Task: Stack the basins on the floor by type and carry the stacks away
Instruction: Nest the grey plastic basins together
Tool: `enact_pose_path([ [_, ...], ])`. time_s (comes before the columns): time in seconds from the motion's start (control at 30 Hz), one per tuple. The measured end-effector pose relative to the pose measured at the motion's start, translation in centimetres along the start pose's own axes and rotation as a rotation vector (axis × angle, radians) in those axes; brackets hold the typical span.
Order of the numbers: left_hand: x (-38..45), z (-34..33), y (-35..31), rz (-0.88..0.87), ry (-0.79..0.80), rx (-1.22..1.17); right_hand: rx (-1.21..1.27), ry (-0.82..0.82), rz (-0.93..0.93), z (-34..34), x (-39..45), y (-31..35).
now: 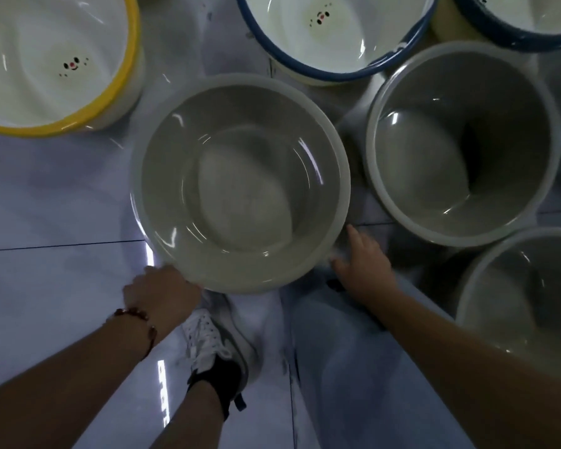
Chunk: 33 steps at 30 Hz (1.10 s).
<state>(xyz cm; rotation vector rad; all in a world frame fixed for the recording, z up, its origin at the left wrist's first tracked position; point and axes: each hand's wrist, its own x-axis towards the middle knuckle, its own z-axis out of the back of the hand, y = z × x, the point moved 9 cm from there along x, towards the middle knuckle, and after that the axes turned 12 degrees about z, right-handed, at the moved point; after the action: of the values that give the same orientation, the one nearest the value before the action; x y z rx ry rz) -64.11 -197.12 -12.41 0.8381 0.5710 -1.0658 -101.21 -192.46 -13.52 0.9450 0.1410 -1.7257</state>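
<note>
At centre of the tiled floor (46, 205) sits the grey basin (240, 183). I see my left hand (159, 291) gripping its near rim, fingers curled over it. My right hand (361, 259) is spread beside the right edge, holding nothing. More grey basins (460, 140) stand right.

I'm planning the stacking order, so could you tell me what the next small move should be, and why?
Probably bring the right hand onto the grey basin's near rim. The left hand already grips that rim, while the right is open just beside it; a matching basin sits to its right for stacking.
</note>
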Motion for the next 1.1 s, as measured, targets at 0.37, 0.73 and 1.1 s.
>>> enact_pose_path([
  [0.37,-13.0,-2.5,-13.6,-0.561,-0.334,0.285,-0.059,0.168,-0.005,-7.9,-13.4,-2.9],
  [0.73,-20.6,6.6,-24.2,-0.670,-0.381,0.385,-0.351,-0.110,0.093,14.9,-6.0,-9.8],
  [1.1,-22.0,9.7,-32.5,-0.722,-0.328,0.375,-0.354,-0.115,0.082,12.4,-1.7,-15.8],
])
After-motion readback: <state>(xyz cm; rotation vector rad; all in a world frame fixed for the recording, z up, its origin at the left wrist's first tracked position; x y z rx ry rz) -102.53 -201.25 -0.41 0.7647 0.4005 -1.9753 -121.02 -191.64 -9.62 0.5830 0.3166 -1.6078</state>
